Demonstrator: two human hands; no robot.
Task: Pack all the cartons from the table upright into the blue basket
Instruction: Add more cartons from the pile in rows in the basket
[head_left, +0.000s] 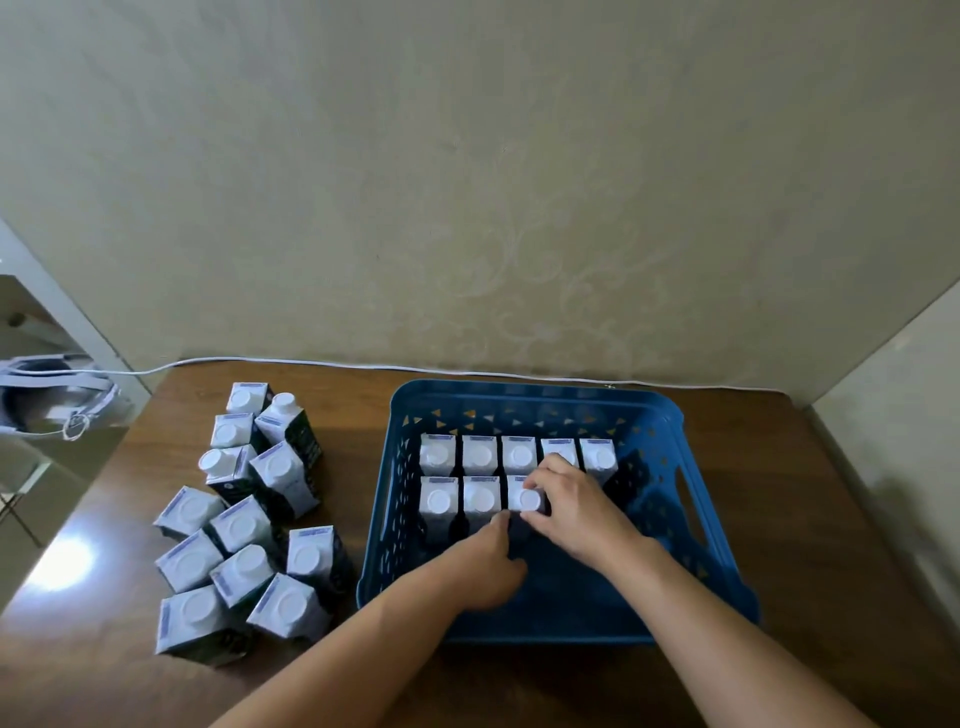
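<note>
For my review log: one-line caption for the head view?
Both hands seat an eighth carton upright in the blue basket.

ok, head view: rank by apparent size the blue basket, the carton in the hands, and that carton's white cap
1. blue basket
2. carton gripped by the right hand
3. its white cap

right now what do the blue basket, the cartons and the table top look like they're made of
Blue basket: looks like moulded plastic, matt, with punched-out holes and slot handles in its walls.
White-topped cartons: apparently coated paperboard, with folded, creased tops and round white caps that look plastic.
Brown table top: wood grain with a glossy finish that reflects light; whether solid wood or laminate cannot be told.
</note>
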